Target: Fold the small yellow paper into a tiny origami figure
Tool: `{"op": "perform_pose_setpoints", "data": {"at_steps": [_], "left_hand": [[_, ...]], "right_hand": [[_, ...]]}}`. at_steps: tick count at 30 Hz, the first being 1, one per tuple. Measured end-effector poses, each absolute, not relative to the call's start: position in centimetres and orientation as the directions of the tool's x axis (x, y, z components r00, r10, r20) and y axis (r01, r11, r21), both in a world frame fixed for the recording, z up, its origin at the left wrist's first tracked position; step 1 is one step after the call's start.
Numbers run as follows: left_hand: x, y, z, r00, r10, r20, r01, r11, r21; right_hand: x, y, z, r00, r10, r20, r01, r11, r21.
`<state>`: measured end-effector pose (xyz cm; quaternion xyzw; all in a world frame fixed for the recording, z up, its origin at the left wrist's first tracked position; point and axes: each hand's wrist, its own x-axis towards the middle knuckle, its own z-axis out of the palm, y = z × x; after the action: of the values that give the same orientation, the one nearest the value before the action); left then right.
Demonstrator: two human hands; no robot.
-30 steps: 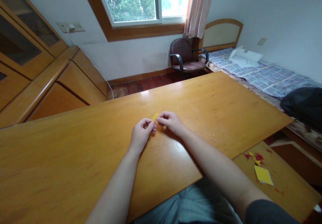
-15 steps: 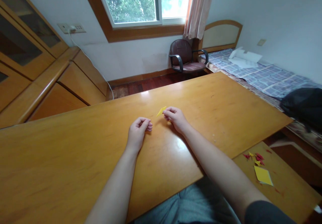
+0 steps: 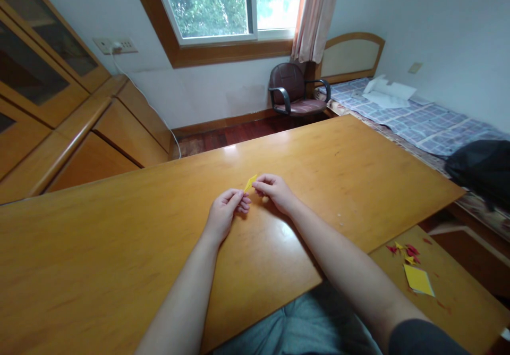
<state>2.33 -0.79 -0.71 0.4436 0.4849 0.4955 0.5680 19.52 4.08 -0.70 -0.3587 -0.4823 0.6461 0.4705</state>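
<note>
A small folded yellow origami paper (image 3: 250, 183) is held just above the wooden table (image 3: 119, 248), pointed at its ends. My left hand (image 3: 229, 208) pinches its lower left tip between thumb and forefinger, the other fingers curled beneath. On its right side my right hand (image 3: 272, 189) grips the paper with thumb and forefinger, the remaining fingers bent inward. The fingertips hide part of the folds.
On a lower surface at the right lie several small red and yellow folded papers (image 3: 407, 251) and a stack of yellow square sheets (image 3: 418, 279). Behind the table stand a brown armchair (image 3: 292, 89) and a bed with a checked cover (image 3: 422, 124). A wooden cabinet (image 3: 115, 126) is at left.
My left hand has moved up and right and now pinches the paper's lower tip. My right hand has brought the paper slightly left and down toward it.
</note>
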Motion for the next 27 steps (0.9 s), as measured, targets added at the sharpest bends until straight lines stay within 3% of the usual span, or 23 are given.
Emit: {"op": "perform_pose_setpoints", "data": {"at_steps": [7,18,27], "left_hand": [[2.51,-0.95,-0.03,0.03,0.988,-0.151,-0.162,0.154,0.975],[2.2,-0.9,-0.9,0.007,0.998,-0.066,-0.018,0.066,0.998],[2.09,-0.75,-0.61,-0.005,1.0,-0.017,0.048,0.017,0.999]], "right_hand": [[19.48,4.1,-0.73,-0.295,0.955,-0.003,-0.232,-0.074,-0.97],[19.34,3.99,-0.42,-0.309,0.951,0.02,-0.193,-0.042,-0.98],[19.47,3.57,-0.21,-0.427,0.904,0.024,-0.077,-0.01,-0.997]]}}
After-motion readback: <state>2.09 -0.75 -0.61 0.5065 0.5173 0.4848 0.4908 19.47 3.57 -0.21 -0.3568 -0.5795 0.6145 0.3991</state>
